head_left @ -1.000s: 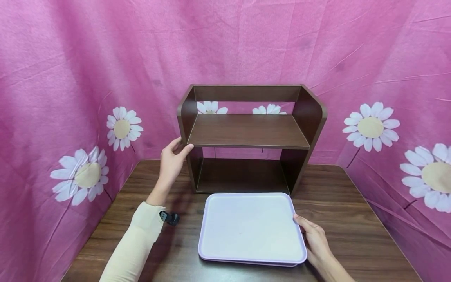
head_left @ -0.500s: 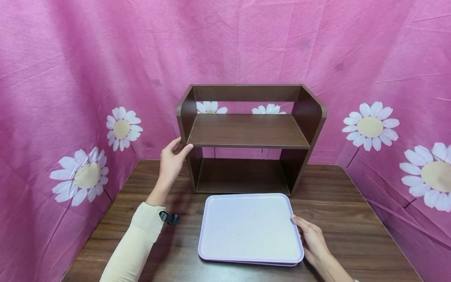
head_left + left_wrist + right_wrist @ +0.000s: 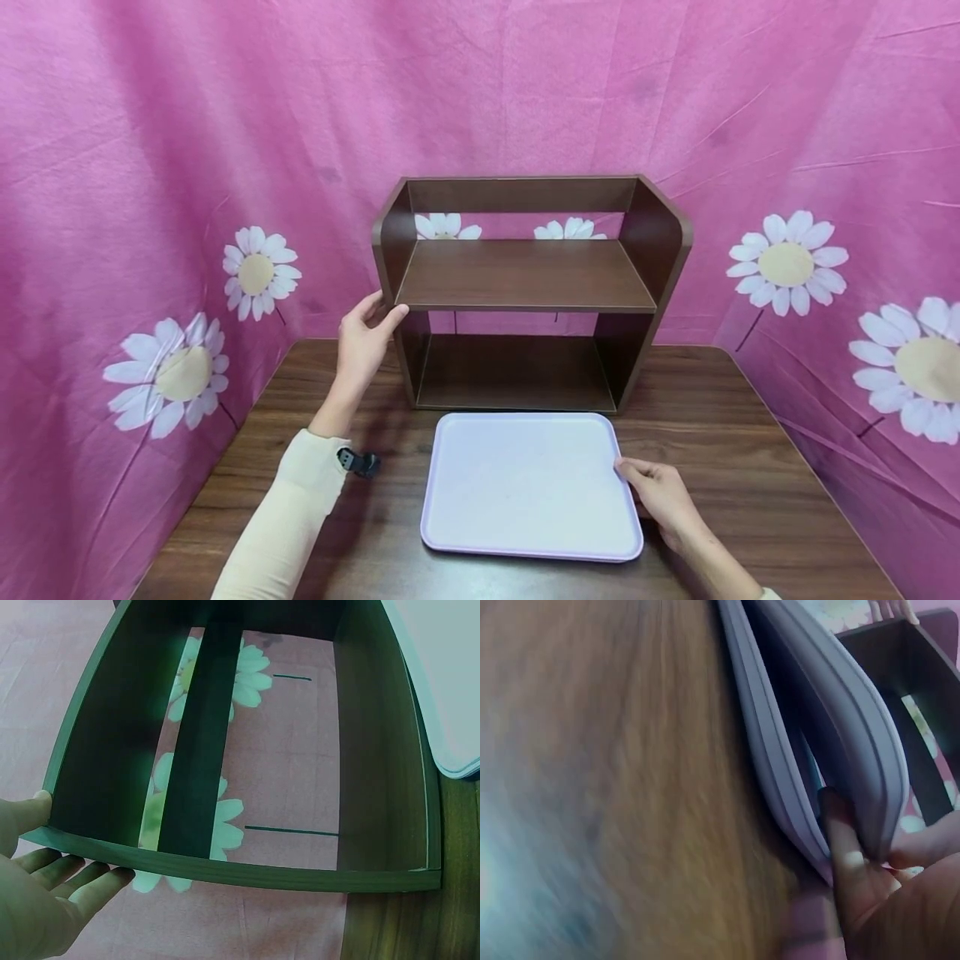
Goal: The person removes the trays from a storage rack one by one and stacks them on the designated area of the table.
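A two-tier dark brown shelf (image 3: pixel 525 275) stands upright on the table. My left hand (image 3: pixel 362 340) grips its left side panel at middle-shelf height, thumb in front and fingers outside; the left wrist view shows this hand (image 3: pixel 45 892) too. Before the shelf lies a pale lilac tray (image 3: pixel 528 483). My right hand (image 3: pixel 660 496) pinches that tray's right edge. In the right wrist view, a second tray (image 3: pixel 761 735) lies beneath the upper tray (image 3: pixel 866 727). A finger reaches into the gap between them, with the thumb on the upper one.
The wooden table (image 3: pixel 720 467) carries the shelf and trays. A pink curtain (image 3: pixel 525 92) with daisy prints surrounds it at the back and both sides. A black strap (image 3: pixel 360 462) hangs at the left sleeve.
My right hand and the upper tray's right edge have shifted slightly left. The lower tray's rim, visible earlier at the front, now barely shows. My left hand keeps its grip on the shelf.
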Available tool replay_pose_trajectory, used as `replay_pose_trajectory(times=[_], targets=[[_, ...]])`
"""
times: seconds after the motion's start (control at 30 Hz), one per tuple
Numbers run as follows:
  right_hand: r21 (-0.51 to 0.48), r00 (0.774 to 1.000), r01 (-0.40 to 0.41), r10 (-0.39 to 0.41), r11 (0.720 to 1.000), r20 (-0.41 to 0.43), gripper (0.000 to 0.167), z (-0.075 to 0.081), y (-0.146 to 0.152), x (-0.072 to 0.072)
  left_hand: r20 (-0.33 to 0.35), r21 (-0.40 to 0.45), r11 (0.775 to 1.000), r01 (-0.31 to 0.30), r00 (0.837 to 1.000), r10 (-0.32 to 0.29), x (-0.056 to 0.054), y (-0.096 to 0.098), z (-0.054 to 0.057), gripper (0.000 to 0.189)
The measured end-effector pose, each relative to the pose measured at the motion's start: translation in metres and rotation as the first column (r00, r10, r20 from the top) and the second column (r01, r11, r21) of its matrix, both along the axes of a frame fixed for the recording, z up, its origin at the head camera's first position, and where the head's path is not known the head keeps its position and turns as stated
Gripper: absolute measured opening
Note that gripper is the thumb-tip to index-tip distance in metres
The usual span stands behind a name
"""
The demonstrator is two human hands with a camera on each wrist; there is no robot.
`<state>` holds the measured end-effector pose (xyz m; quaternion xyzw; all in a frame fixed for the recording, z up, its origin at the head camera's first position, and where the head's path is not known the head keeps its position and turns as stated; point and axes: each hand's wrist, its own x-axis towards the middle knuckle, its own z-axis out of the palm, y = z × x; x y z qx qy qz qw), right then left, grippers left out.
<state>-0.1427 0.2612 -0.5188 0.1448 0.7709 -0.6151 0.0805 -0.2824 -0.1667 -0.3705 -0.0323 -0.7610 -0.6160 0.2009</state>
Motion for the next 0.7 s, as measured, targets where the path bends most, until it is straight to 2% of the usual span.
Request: replay_pose_trajectory(times=[0.1,0.23,0.3,0.4,0.7], targets=[[0.159,0.997,-0.044,0.054,0.986,-0.06,0.043,0.005,0.001,-0.002,0.0,0.002,1.0,0.0,1.0,0.0,0.001,0.0,0.0,0.051],[0.366,0.986,-0.061,0.113,0.929,-0.123,0.038,0.012,0.002,-0.002,0.001,0.002,1.0,-0.001,1.0,0.001,0.0,0.0,0.0,0.052],[0.424,0.981,-0.057,0.13,0.904,-0.145,0.035,0.013,0.003,-0.002,0.0,0.006,1.0,0.002,1.0,-0.002,0.0,0.001,0.0,0.051],[0.454,0.975,-0.057,0.147,0.889,-0.165,0.031,0.012,0.003,-0.001,-0.002,0.013,1.0,0.002,1.0,-0.002,-0.001,0.001,0.0,0.051],[0.432,0.97,-0.107,0.188,0.896,-0.151,0.023,0.006,0.005,-0.004,0.003,0.029,1.0,0.008,1.0,-0.008,-0.001,0.001,-0.001,0.05]])
